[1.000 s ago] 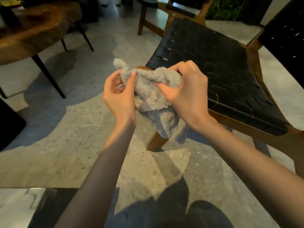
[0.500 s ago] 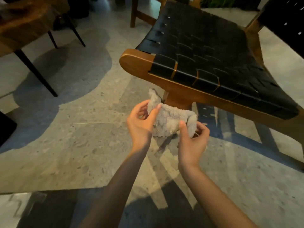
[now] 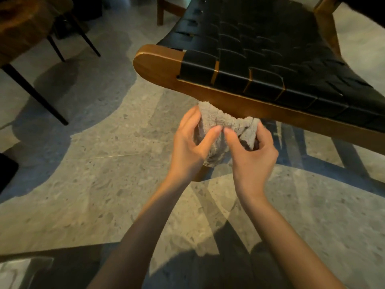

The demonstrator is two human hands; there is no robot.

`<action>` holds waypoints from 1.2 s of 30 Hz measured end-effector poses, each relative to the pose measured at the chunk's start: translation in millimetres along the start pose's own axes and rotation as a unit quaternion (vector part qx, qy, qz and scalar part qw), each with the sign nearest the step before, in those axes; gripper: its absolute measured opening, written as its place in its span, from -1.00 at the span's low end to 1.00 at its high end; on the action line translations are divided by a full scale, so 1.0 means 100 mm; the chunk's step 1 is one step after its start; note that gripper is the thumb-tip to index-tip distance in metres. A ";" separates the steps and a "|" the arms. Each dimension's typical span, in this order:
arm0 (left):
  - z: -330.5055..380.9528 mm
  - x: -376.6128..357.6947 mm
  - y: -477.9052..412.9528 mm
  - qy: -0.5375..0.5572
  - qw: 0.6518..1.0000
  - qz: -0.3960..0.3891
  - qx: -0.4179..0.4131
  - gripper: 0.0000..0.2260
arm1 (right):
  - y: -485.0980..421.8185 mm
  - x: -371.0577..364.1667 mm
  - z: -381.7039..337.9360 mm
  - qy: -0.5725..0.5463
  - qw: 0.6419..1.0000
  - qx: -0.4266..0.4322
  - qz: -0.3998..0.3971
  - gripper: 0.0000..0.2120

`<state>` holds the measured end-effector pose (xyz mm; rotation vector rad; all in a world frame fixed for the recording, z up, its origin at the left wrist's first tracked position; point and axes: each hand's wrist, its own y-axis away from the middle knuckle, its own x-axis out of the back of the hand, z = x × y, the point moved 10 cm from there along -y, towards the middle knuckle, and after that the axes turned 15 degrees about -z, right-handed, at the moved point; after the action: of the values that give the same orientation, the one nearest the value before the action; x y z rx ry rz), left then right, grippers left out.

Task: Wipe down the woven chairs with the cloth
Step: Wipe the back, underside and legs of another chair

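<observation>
A fluffy grey cloth [image 3: 220,119] is bunched between both hands, just below and in front of the chair's front rail. My left hand [image 3: 191,140] grips its left side, thumb on the near face. My right hand [image 3: 250,149] grips the right side, thumb tip meeting the left thumb. The woven chair [image 3: 260,59] has a black strap seat on a brown wooden frame and fills the upper right. Part of the cloth is hidden inside my palms.
A wooden table [image 3: 23,26] on thin black legs stands at the upper left. Another chair's leg [image 3: 160,11] shows at the top. The speckled stone floor [image 3: 87,163] spreads in front. A dark object [image 3: 6,172] sits at the left edge.
The hands and cloth dropped from over the seat's front corner to below the front rail. The thumbs came together on the cloth. The view moved closer to the chair.
</observation>
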<state>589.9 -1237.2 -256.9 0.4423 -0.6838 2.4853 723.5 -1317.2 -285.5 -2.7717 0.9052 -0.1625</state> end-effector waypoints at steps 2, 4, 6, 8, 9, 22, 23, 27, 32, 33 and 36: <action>-0.01 -0.05 -0.03 0.026 1.000 0.004 -0.006 -0.81 | -0.07 -0.02 -0.03 0.039 0.999 0.023 0.001 -0.81; -0.07 -0.09 -0.05 0.027 1.000 0.009 -0.007 -0.81 | -0.10 -0.07 -0.03 0.082 0.996 0.040 -0.004 -0.80; -0.13 -0.10 -0.04 0.001 1.000 0.019 -0.016 -0.78 | -0.10 -0.13 0.02 0.108 0.993 0.052 -0.016 -0.74; -0.22 -0.12 -0.01 -0.017 0.999 0.026 -0.014 -0.72 | -0.10 -0.17 0.10 0.132 0.989 0.060 -0.029 -0.69; -0.30 -0.14 0.01 -0.021 0.999 0.026 -0.004 -0.70 | -0.09 -0.20 0.17 0.139 0.988 0.058 -0.038 -0.68; -1.72 -0.45 0.78 0.011 0.980 -0.057 0.188 -0.74 | 0.30 -0.79 1.76 0.206 0.923 -0.184 -0.268 -0.89; -1.82 -0.47 0.82 0.016 0.975 -0.066 0.209 -0.75 | 0.31 -0.82 1.82 0.206 0.920 -0.190 -0.275 -0.89; -1.98 -0.51 0.85 0.033 0.963 -0.108 0.244 -0.70 | 0.33 -0.92 1.93 0.219 0.910 -0.196 -0.292 -0.81; -1.87 -0.47 0.84 0.052 0.966 -0.077 0.241 -0.65 | 0.29 -0.89 1.84 0.168 0.927 -0.191 -0.276 -0.69; -1.78 -0.44 0.81 0.058 0.971 -0.059 0.225 -0.64 | 0.26 -0.84 1.76 0.165 0.935 -0.175 -0.260 -0.69; -1.36 -0.33 0.66 0.063 0.988 -0.010 0.139 -0.68 | 0.18 -0.68 1.44 0.120 0.965 -0.117 -0.200 -0.68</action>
<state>557.0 -1224.8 -407.7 0.3865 -0.2813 2.5725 683.7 -1265.9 -431.5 -3.1799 0.4161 -0.4950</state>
